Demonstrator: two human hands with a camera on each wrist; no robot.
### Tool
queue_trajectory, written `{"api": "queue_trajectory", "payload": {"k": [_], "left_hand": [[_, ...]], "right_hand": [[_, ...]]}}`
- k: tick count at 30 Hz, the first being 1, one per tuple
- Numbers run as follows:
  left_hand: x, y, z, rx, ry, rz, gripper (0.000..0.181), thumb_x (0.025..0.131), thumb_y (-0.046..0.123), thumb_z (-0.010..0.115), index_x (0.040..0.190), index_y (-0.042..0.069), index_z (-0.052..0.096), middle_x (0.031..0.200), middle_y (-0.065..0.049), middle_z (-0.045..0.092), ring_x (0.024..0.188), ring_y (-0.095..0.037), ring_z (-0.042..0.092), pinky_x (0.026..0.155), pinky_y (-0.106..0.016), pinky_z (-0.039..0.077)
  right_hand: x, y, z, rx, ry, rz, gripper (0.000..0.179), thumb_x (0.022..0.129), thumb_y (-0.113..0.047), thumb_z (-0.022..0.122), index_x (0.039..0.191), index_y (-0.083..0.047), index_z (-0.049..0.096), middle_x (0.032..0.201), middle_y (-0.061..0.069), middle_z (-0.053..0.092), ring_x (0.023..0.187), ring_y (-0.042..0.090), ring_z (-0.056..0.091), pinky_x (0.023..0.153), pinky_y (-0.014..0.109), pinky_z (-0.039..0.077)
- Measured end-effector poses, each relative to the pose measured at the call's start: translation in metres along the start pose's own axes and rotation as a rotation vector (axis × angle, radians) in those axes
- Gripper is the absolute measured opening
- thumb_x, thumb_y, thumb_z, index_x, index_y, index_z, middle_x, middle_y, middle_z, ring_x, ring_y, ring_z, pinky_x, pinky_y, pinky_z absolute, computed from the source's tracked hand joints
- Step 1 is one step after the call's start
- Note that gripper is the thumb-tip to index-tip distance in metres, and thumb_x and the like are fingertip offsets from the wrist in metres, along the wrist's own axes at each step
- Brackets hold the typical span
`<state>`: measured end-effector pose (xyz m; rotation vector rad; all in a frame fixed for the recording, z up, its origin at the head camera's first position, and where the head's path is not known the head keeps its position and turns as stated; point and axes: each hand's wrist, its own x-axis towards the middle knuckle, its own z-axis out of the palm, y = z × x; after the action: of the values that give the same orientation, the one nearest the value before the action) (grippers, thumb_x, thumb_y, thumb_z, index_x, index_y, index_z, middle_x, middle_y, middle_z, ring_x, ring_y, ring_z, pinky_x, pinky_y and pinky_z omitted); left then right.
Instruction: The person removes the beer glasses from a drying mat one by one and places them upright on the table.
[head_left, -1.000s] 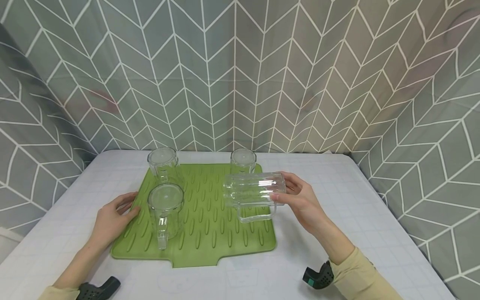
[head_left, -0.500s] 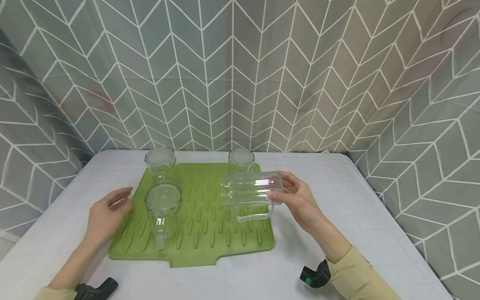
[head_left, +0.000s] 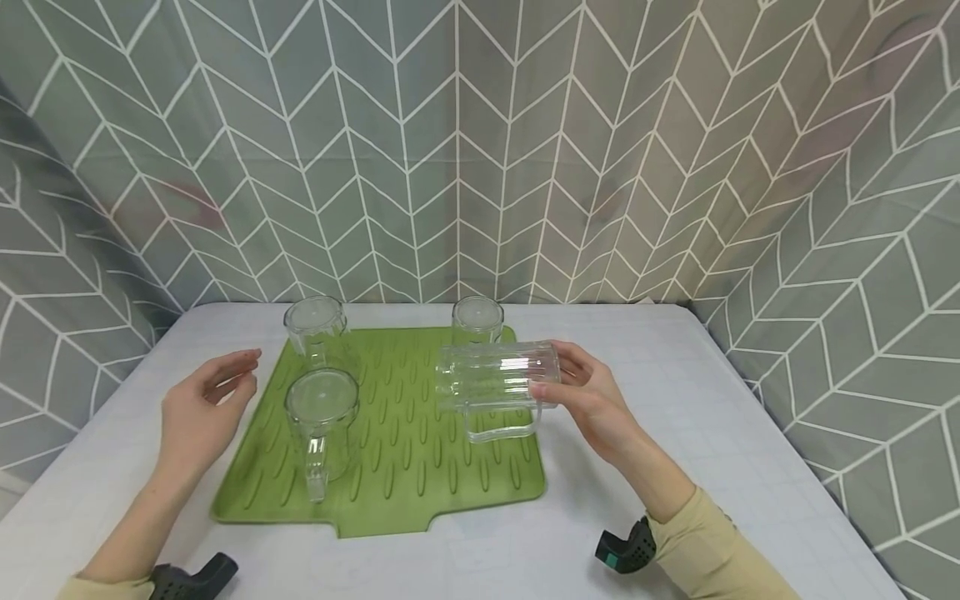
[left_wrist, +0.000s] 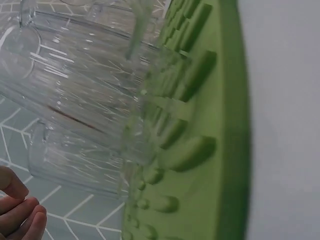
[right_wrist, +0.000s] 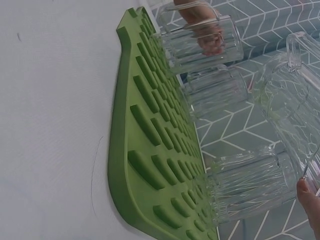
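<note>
My right hand (head_left: 588,400) grips a clear glass mug (head_left: 495,375) by one end. The mug lies sideways above the right part of a green ribbed drying mat (head_left: 420,475), its handle turned toward me. Off the mat's left edge, my left hand (head_left: 202,408) hovers with fingers loosely bent and holding nothing. Beside it on the mat stands a glass mug (head_left: 322,408) upside down, handle facing me. Another glass mug (head_left: 315,321) stands at the back left corner. A third glass mug (head_left: 477,317) is at the back right, partly hidden behind the held one.
The mat lies on a table with a white cloth (head_left: 615,342). A grey curtain with white herringbone lines (head_left: 450,167) hangs behind the table and along both sides. Black wrist devices (head_left: 628,547) sit at both sleeves.
My left hand has let go of the mat's left edge and drawn away to the left and up. My right hand keeps the mug in nearly the same place.
</note>
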<state>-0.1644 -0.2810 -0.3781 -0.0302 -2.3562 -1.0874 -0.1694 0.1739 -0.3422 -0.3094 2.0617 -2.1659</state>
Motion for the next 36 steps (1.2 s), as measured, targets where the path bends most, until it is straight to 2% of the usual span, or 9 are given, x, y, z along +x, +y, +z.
{"api": "queue_trajectory", "payload": {"k": [7, 11, 15, 17, 24, 32, 36], "left_hand": [[0.005, 0.023, -0.001, -0.044, 0.025, 0.050, 0.033, 0.098, 0.008, 0.059, 0.131, 0.001, 0.062, 0.127, -0.023, 0.065, 0.102, 0.021, 0.051, 0.090, 0.001, 0.044], [0.006, 0.038, 0.000, -0.095, 0.034, 0.066, 0.032, 0.097, 0.006, 0.060, 0.129, 0.000, 0.063, 0.124, -0.009, 0.069, 0.103, 0.017, 0.055, 0.091, -0.002, 0.046], [0.006, 0.051, 0.002, -0.153, -0.001, 0.092, 0.032, 0.096, 0.003, 0.061, 0.128, -0.002, 0.063, 0.121, 0.001, 0.069, 0.105, 0.012, 0.059, 0.092, -0.004, 0.048], [0.006, 0.056, 0.002, -0.158, -0.034, 0.103, 0.033, 0.096, 0.003, 0.062, 0.129, -0.001, 0.062, 0.123, -0.001, 0.069, 0.106, 0.011, 0.059, 0.093, -0.005, 0.048], [0.006, 0.071, 0.009, -0.180, -0.143, 0.126, 0.036, 0.095, 0.002, 0.064, 0.131, 0.001, 0.061, 0.129, -0.021, 0.064, 0.108, 0.013, 0.057, 0.094, -0.005, 0.047], [0.000, 0.095, 0.014, -0.240, -0.217, 0.169, 0.038, 0.095, 0.003, 0.065, 0.133, 0.004, 0.060, 0.128, -0.018, 0.065, 0.109, 0.009, 0.059, 0.094, -0.007, 0.049], [-0.002, 0.106, 0.017, -0.256, -0.260, 0.158, 0.039, 0.096, 0.006, 0.065, 0.135, 0.006, 0.060, 0.130, -0.014, 0.066, 0.110, 0.009, 0.059, 0.092, -0.008, 0.050]], "right_hand": [[0.000, 0.000, 0.001, -0.010, 0.006, -0.005, 0.070, 0.083, -0.007, 0.072, 0.145, -0.001, 0.041, 0.135, 0.013, 0.054, 0.119, 0.018, 0.058, 0.099, 0.024, 0.050], [0.000, 0.001, 0.002, -0.011, 0.007, -0.005, 0.070, 0.082, -0.007, 0.072, 0.145, -0.002, 0.042, 0.136, 0.013, 0.054, 0.119, 0.018, 0.058, 0.099, 0.025, 0.051], [0.000, 0.001, 0.002, -0.006, 0.004, -0.008, 0.070, 0.082, -0.006, 0.072, 0.145, -0.003, 0.042, 0.136, 0.014, 0.054, 0.119, 0.018, 0.058, 0.098, 0.025, 0.051], [0.000, 0.001, 0.002, -0.004, 0.002, -0.010, 0.070, 0.082, -0.007, 0.072, 0.145, -0.003, 0.042, 0.137, 0.014, 0.053, 0.119, 0.018, 0.058, 0.099, 0.025, 0.050], [-0.001, 0.001, 0.004, 0.000, 0.004, -0.009, 0.068, 0.082, -0.007, 0.072, 0.143, -0.005, 0.044, 0.134, 0.010, 0.056, 0.120, 0.018, 0.058, 0.101, 0.026, 0.050], [-0.002, 0.000, 0.004, 0.001, 0.003, -0.020, 0.067, 0.082, -0.006, 0.072, 0.143, -0.004, 0.045, 0.133, 0.007, 0.057, 0.122, 0.019, 0.058, 0.101, 0.027, 0.049], [-0.003, 0.000, 0.003, 0.011, 0.001, -0.026, 0.067, 0.082, -0.005, 0.072, 0.143, -0.004, 0.045, 0.133, 0.008, 0.057, 0.121, 0.019, 0.058, 0.100, 0.026, 0.050]]}}
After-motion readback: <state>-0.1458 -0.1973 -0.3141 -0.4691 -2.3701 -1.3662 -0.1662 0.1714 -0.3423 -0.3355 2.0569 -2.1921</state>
